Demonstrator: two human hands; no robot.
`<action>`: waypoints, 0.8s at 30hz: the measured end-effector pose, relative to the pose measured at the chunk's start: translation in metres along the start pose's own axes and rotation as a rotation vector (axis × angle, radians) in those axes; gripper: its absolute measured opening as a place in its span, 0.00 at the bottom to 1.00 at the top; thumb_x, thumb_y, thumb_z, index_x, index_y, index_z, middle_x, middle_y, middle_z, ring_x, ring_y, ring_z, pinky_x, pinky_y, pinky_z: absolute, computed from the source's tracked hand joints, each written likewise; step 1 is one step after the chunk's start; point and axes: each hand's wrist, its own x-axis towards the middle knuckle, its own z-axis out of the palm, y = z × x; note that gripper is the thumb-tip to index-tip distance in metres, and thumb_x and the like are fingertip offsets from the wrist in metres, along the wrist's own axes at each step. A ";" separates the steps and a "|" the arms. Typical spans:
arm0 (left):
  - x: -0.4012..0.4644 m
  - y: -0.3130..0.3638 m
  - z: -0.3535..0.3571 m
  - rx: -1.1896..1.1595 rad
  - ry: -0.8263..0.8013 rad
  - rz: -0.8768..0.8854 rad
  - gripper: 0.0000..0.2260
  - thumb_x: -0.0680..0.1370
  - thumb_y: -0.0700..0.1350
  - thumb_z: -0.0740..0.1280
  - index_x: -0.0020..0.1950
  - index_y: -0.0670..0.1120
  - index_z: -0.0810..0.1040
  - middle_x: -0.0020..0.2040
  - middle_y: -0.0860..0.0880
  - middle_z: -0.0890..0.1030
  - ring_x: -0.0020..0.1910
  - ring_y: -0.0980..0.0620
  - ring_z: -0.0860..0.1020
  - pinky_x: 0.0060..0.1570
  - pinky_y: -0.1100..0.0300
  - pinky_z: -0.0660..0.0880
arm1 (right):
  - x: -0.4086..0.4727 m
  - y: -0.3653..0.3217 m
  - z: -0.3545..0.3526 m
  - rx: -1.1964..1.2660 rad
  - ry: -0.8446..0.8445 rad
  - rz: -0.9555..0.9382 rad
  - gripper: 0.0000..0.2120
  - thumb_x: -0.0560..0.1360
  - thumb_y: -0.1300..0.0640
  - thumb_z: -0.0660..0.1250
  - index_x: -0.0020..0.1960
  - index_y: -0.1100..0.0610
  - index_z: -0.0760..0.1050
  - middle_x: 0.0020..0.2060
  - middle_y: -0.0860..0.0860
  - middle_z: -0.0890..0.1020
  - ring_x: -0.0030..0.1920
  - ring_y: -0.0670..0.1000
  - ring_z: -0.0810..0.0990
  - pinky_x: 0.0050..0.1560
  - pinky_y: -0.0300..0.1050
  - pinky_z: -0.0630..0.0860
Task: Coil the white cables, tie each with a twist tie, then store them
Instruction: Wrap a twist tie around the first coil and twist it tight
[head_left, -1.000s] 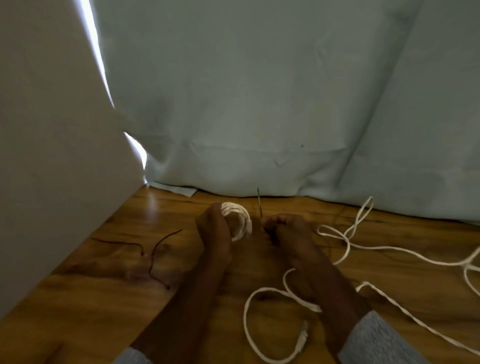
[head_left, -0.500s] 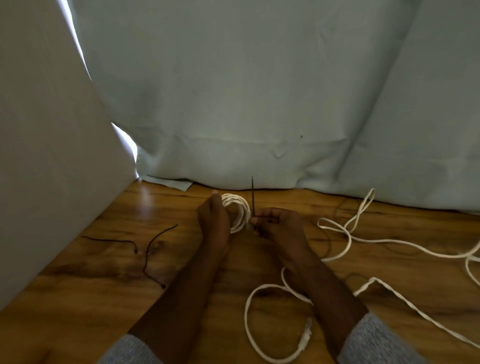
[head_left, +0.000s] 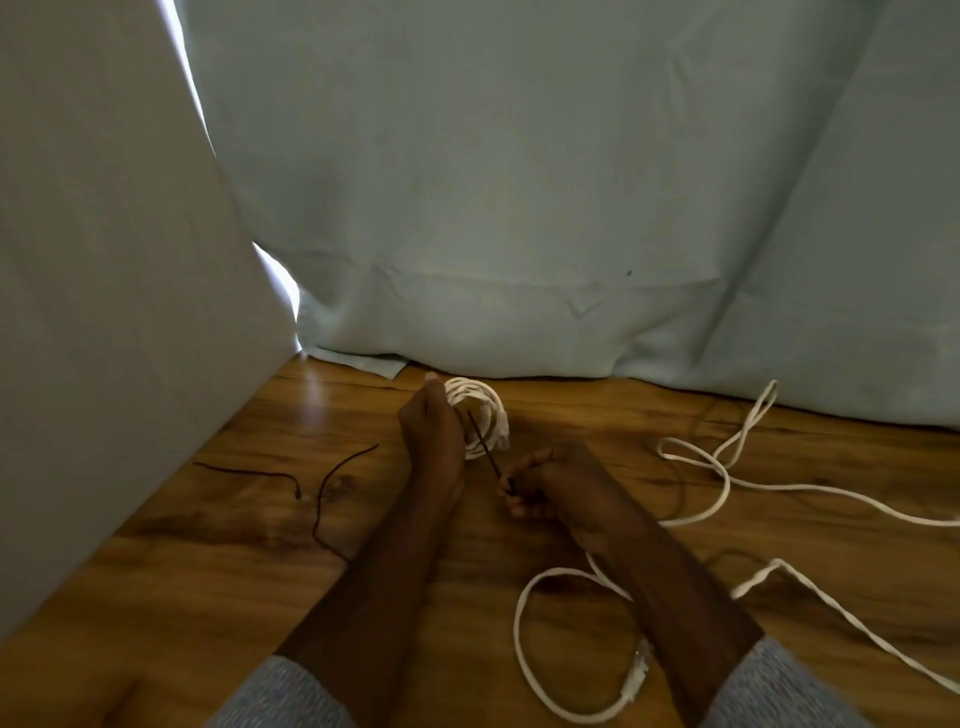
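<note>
Loops of the coiled cable (head_left: 480, 418), gripped by the left hand (head_left: 431, 436), could spring loose if the twist tie (head_left: 485, 451), pinched by the right hand (head_left: 550, 480), is pulled askew.

The coiled cable (head_left: 480, 410) was white, and the twist tie (head_left: 485, 451) crossing it was black. On the brown wood-grain bench (head_left: 260, 571), streaked with darker patches, the loose cables (head_left: 727, 478) right of the coil were white too, and two spare ties (head_left: 332, 488) left of it were dark. Behind the coil hung a pale green curtain (head_left: 519, 182). The sleeves (head_left: 769, 686) were speckled grey.
</note>
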 end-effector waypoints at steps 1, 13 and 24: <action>-0.001 0.000 0.000 0.002 -0.004 0.002 0.19 0.83 0.49 0.59 0.37 0.41 0.78 0.33 0.47 0.79 0.32 0.51 0.77 0.32 0.59 0.72 | 0.000 0.000 0.000 0.004 0.003 -0.004 0.07 0.76 0.71 0.66 0.48 0.66 0.83 0.38 0.58 0.86 0.36 0.51 0.85 0.36 0.42 0.81; -0.020 0.005 0.005 -0.019 -0.176 0.027 0.14 0.81 0.42 0.62 0.37 0.45 0.78 0.34 0.48 0.79 0.34 0.53 0.78 0.35 0.58 0.74 | 0.001 0.005 0.005 0.066 0.109 -0.209 0.06 0.77 0.70 0.67 0.47 0.67 0.84 0.36 0.57 0.84 0.34 0.51 0.81 0.40 0.43 0.80; -0.029 0.006 0.001 0.057 -0.371 0.137 0.10 0.79 0.37 0.64 0.38 0.41 0.79 0.33 0.48 0.78 0.33 0.54 0.77 0.30 0.62 0.73 | 0.000 0.005 0.007 0.132 0.124 -0.269 0.05 0.77 0.65 0.70 0.47 0.63 0.85 0.35 0.55 0.85 0.33 0.50 0.81 0.41 0.42 0.80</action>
